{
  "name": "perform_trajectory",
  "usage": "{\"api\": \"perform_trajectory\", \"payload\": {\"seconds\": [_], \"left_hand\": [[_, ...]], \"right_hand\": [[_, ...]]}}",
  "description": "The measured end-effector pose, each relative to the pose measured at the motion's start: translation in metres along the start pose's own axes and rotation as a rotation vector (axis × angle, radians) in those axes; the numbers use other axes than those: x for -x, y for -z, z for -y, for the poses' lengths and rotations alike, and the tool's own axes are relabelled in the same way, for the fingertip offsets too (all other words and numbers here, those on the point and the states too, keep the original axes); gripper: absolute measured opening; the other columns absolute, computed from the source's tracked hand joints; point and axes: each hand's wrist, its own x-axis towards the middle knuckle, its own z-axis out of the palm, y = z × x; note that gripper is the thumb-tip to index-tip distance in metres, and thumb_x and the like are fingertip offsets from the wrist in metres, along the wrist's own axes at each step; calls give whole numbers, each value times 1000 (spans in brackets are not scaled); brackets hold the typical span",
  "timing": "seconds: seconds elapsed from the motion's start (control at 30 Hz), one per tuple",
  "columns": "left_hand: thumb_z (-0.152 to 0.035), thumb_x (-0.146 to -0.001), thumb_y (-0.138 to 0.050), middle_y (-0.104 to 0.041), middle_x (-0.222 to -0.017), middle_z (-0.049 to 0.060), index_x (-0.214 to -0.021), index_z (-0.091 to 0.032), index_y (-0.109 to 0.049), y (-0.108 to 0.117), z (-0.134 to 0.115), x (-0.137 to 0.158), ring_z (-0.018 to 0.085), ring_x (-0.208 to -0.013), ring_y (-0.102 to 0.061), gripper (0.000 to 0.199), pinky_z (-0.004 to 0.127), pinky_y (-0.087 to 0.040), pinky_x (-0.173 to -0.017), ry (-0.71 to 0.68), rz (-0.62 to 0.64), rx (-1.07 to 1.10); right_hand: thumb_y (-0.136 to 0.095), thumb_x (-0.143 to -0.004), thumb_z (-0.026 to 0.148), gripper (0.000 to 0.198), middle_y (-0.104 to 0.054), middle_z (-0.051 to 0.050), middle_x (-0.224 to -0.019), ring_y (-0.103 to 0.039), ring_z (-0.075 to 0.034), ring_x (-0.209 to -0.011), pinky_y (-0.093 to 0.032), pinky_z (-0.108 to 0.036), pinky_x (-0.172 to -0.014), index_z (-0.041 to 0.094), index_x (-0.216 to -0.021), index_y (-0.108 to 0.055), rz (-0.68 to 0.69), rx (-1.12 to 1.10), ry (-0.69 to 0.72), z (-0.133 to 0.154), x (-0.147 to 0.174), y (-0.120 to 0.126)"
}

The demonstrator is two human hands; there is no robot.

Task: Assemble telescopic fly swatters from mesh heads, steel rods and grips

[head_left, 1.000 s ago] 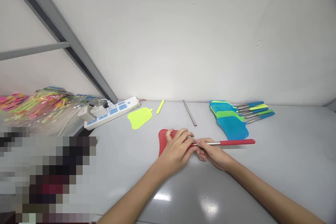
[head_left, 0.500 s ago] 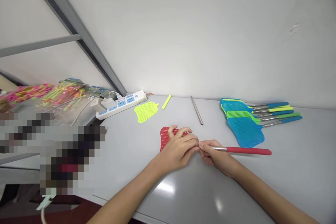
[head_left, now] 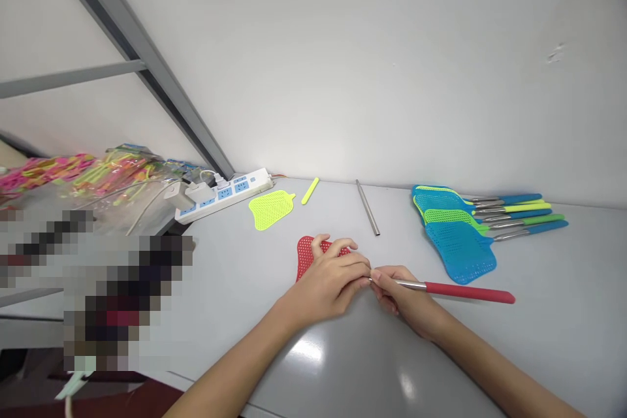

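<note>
My left hand (head_left: pixel 336 281) lies over a red perforated fly swatter head (head_left: pixel 304 252), its fingers curled and pinching near the neck, which the hand covers. My right hand (head_left: pixel 399 294) is closed around the metal rod of a red-sleeved handle (head_left: pixel 467 292), thumb and fingertips at the rod's inner end. Both hands meet fingertip to fingertip, so the joint between head and rod is mostly hidden. The handle points right, lying across the front of my right hand.
A yellow swatter head (head_left: pixel 272 210), a yellow sleeve (head_left: pixel 310 191) and a bare metal rod (head_left: pixel 368 208) lie behind my hands. Several blue and green fly swatters (head_left: pixel 460 251) are stacked at right. A power strip (head_left: pixel 230 194) and bagged colourful items (head_left: pixel 120 176) are at left.
The red handle's outer end has dipped slightly toward me and to the right. Both hands keep nearly the same place and grip; the camera view has shifted a little.
</note>
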Motion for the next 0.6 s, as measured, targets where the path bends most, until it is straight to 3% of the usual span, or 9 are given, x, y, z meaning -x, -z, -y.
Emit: {"api": "perform_trajectory", "payload": {"seconds": [0.6], "left_hand": [[-23, -84, -34, -55, -95, 0, -77, -21, -55, 1, 11, 1, 15, -97, -42, 22, 40, -10, -92, -22, -45, -133]], "right_hand": [[-47, -75, 34, 35, -25, 6, -43, -22, -6, -39, -12, -25, -41, 17, -47, -35, -46, -100, -39, 4, -1, 3]]}}
